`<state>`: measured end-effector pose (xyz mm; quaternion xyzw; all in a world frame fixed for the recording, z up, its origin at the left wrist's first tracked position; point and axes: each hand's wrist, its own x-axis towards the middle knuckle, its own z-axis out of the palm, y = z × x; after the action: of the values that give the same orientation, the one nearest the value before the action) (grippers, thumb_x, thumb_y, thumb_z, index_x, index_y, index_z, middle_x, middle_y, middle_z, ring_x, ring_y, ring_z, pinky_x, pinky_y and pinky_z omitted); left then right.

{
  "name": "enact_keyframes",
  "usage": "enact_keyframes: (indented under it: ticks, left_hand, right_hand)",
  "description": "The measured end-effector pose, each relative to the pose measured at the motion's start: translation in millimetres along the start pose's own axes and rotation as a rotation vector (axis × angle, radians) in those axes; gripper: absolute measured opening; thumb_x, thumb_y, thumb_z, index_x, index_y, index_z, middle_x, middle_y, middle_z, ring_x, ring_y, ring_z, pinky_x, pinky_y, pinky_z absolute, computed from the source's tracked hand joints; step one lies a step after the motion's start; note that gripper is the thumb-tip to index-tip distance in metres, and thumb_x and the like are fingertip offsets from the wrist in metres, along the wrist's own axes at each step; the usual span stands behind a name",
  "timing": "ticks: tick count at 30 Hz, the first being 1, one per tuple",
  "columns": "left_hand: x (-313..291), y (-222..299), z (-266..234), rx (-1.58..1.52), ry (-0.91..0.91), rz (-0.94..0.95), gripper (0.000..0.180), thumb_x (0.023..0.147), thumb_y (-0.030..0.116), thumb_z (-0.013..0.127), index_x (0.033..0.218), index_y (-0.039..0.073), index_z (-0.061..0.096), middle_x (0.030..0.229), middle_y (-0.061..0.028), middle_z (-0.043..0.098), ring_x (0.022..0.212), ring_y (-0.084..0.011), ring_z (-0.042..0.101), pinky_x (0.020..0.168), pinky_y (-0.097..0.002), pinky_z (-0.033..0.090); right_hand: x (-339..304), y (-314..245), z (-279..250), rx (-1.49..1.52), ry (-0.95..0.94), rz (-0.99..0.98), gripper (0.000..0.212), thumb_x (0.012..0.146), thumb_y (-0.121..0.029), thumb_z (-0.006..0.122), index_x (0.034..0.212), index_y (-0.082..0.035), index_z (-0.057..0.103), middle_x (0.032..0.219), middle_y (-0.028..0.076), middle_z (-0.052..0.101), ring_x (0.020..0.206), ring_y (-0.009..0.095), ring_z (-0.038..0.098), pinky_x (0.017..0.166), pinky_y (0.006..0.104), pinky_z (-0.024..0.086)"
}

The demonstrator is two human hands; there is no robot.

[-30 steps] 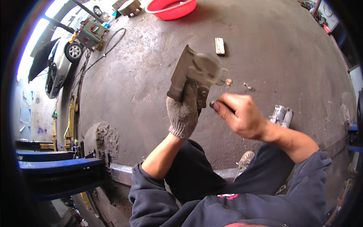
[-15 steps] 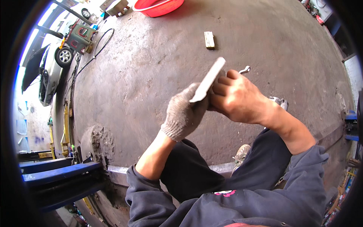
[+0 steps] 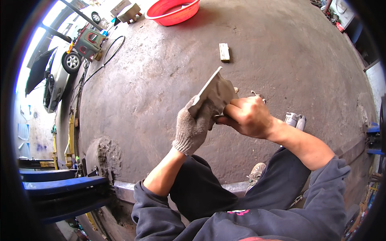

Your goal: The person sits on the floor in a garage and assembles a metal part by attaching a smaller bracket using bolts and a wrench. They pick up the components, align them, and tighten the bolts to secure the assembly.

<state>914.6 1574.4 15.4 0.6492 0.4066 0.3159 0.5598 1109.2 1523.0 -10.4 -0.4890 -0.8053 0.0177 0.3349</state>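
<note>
My left hand (image 3: 192, 127), in a grey knit glove, is closed around a grey metal part (image 3: 215, 93) with a flat, thin long edge and an uneven inner face. The part is tilted up in front of my knees. My bare right hand (image 3: 251, 116) is closed, its thumb and fingers pinched at the part's near right edge. Its fingertips are partly hidden, so any small thing between them does not show. Just beyond my right knuckles a small metal tool end (image 3: 258, 95) shows; I cannot tell whether it is held or lies on the floor.
A grey metallic tool (image 3: 295, 119) lies beside my right knee. Farther ahead are a wooden block (image 3: 224, 52) and a red basin (image 3: 173, 14). Blue lift arms (image 3: 66, 184) flank me. A black hose (image 3: 108, 60) and a car with its hood raised (image 3: 58, 80) are at left.
The metal part has turned from nearly edge-on to show its uneven face. Both hands sit slightly lower, and my right hand has shifted to the part's near edge. The view has tipped slightly.
</note>
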Motion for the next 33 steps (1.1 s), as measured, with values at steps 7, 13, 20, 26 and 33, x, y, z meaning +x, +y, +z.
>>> enact_keyframes:
  ticks: [7, 13, 20, 26, 33]
  left_hand:
    - [4, 0, 16, -0.110, 0.372, 0.108, 0.023, 0.106, 0.021, 0.055, 0.108, 0.000, 0.064, 0.075, -0.0035, 0.064, 0.060, -0.0083, 0.056, 0.051, -0.0259, 0.045]
    - [11, 13, 15, -0.131, 0.318, 0.131, 0.024, 0.104, 0.017, 0.056, 0.121, 0.001, 0.065, 0.080, -0.0048, 0.069, 0.069, -0.0083, 0.061, 0.058, -0.0263, 0.049]
    - [5, 12, 2, -0.005, 0.135, 0.037, 0.020, 0.103, 0.013, 0.056, 0.116, 0.000, 0.064, 0.081, -0.0071, 0.068, 0.070, -0.0107, 0.064, 0.059, -0.0295, 0.052]
    - [-4, -2, 6, 0.158, -0.066, 0.137, 0.015, 0.099, 0.010, 0.060, 0.110, 0.000, 0.063, 0.081, -0.0126, 0.067, 0.069, -0.0193, 0.066, 0.064, -0.0339, 0.053]
    - [-4, -7, 6, 0.221, -0.191, 0.153, 0.014, 0.094, 0.009, 0.064, 0.105, 0.001, 0.062, 0.084, -0.0193, 0.065, 0.074, -0.0331, 0.066, 0.068, -0.0388, 0.053]
  right_hand:
    - [16, -66, 25, 1.168, 0.040, 0.977, 0.059, 0.107, -0.048, 0.047, 0.071, -0.002, 0.053, 0.059, -0.002, 0.046, 0.059, 0.009, 0.041, 0.052, 0.0310, 0.035]
    - [17, -76, 13, 1.294, 0.169, 0.929, 0.055, 0.108, -0.045, 0.047, 0.071, -0.004, 0.053, 0.058, -0.001, 0.044, 0.056, 0.008, 0.042, 0.049, 0.0322, 0.034]
    - [3, -47, -17, 0.203, 0.007, 0.068, 0.029, 0.097, -0.027, 0.066, 0.078, -0.005, 0.060, 0.066, 0.012, 0.060, 0.057, 0.033, 0.061, 0.050, 0.0414, 0.049]
    - [1, -24, -36, 0.043, -0.097, 0.057, 0.023, 0.090, -0.026, 0.071, 0.079, -0.006, 0.064, 0.069, 0.011, 0.062, 0.060, 0.033, 0.066, 0.053, 0.0434, 0.053]
    - [-4, -10, -38, 0.014, -0.290, -0.050, 0.023, 0.089, -0.029, 0.070, 0.078, -0.009, 0.066, 0.067, 0.011, 0.064, 0.059, 0.033, 0.067, 0.052, 0.0434, 0.053]
